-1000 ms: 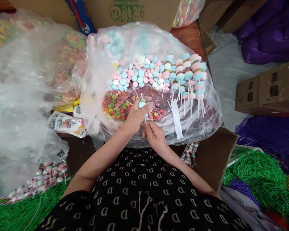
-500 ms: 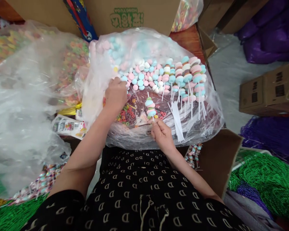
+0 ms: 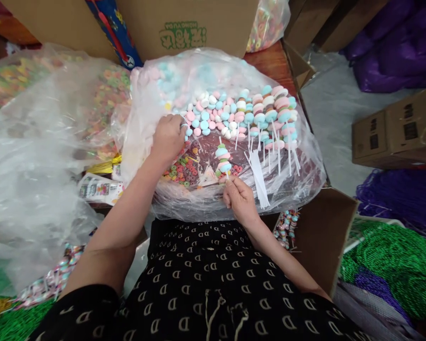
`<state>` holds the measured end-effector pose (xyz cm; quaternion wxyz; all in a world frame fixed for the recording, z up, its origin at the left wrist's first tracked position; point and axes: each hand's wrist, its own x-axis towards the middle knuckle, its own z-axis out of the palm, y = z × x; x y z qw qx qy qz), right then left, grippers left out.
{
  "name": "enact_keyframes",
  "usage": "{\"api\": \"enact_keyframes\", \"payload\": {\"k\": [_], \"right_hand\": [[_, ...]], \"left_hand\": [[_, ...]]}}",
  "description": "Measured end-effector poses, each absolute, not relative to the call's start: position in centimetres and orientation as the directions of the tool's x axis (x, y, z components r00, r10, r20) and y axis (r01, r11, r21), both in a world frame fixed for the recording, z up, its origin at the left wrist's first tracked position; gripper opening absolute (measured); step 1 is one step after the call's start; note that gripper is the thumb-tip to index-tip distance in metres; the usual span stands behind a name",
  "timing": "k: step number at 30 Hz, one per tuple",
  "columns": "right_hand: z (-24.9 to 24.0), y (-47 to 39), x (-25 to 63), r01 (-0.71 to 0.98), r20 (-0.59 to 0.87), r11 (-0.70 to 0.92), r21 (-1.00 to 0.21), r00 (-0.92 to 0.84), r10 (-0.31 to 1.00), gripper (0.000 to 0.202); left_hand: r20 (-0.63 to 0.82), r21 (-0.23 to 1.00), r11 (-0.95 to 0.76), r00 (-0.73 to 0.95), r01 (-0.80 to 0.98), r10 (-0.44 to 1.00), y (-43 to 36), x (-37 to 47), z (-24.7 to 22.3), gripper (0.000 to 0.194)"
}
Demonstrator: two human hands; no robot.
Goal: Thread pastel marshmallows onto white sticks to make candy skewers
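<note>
My right hand pinches the lower end of a white stick, which carries a candy skewer of blue, pink and green pieces. My left hand is at the left edge of the loose pastel candies, its fingers curled down; a light blue piece shows by its fingertips, and whatever else they hold is hidden. Small ring candies lie below my left hand. Finished-looking skewers rest side by side at the right. Bare white sticks lie in a bundle right of my right hand.
Clear plastic lies under the candies. A large bag of ring candies stands at the left. A cardboard box rises behind, with a blue package against it. An open carton sits at the lower right, near green strands.
The view has shifted slightly. My left hand remains at the pastel candies, its fingers a little more curled. My right hand still holds the skewer, which is slightly more tilted.
</note>
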<state>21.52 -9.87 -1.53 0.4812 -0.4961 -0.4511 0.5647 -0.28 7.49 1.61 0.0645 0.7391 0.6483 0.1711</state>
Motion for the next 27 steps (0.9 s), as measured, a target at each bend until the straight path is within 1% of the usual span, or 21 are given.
{"api": "enact_keyframes", "payload": {"k": [3,7,11,16,18,20,21,22,23,24,25,26,27], "right_hand": [[-1.3,-9.8,21.5,-0.101,-0.12,-0.124,-0.987,-0.043,0.992,0.037],[-1.2,-9.9,21.4,-0.076,-0.117,-0.121,-0.99,-0.048,0.992,0.038],[-1.2,-9.8,21.4,-0.049,-0.098,-0.101,-0.994,-0.057,0.994,0.042],[-1.2,-9.8,21.5,-0.043,-0.095,-0.097,-0.994,-0.063,0.994,0.043],[-1.2,-9.8,21.6,-0.045,-0.103,-0.106,-0.993,-0.066,0.992,0.043],[-1.3,-9.8,21.7,-0.063,-0.137,-0.142,-0.988,-0.08,0.987,0.043],[-1.3,-9.7,21.7,-0.079,-0.159,-0.167,-0.983,-0.094,0.983,0.043],[-1.3,-9.6,21.7,-0.097,-0.177,-0.188,-0.977,-0.109,0.978,0.043],[-1.4,-9.5,21.8,-0.113,-0.185,-0.198,-0.974,-0.119,0.976,0.043],[-1.4,-9.2,21.8,-0.125,-0.181,-0.196,-0.973,-0.122,0.976,0.041],[-1.3,-8.9,21.7,-0.13,-0.166,-0.181,-0.975,-0.115,0.979,0.039],[-1.3,-8.6,21.7,-0.128,-0.145,-0.156,-0.979,-0.095,0.985,0.036],[-1.2,-8.2,21.6,-0.117,-0.12,-0.127,-0.985,-0.066,0.991,0.032]], "left_hand": [[0.166,0.316,-0.202,0.156,0.927,0.974,6.9,0.9,2.4,0.027],[0.125,0.309,-0.259,0.231,0.915,0.965,7.5,2.1,2.4,0.026],[0.048,0.22,-0.238,0.234,0.946,0.971,8.3,3.2,1.5,0.024],[-0.023,0.1,-0.254,0.258,0.962,0.966,8.7,4.5,0.7,0.033],[-0.058,0.074,-0.256,0.261,0.964,0.964,8.8,4.6,0.9,0.036],[-0.056,0.092,-0.253,0.259,0.963,0.964,8.6,4.2,1.3,0.035],[-0.025,0.14,-0.252,0.258,0.958,0.966,8.2,3.9,1.5,0.033],[0.021,0.22,-0.249,0.25,0.943,0.968,7.7,3.6,1.8,0.031],[0.082,0.339,-0.245,0.231,0.908,0.969,7.0,3.2,2.0,0.028],[0.135,0.484,-0.24,0.198,0.842,0.971,6.1,2.9,2.1,0.024],[0.154,0.63,-0.218,0.156,0.745,0.976,5.1,2.6,2.2,0.021],[0.13,0.762,-0.176,0.118,0.623,0.984,3.9,2.4,2.2,0.02],[0.081,0.869,-0.123,0.107,0.479,0.991,2.8,2.4,2.2,0.021]]}}
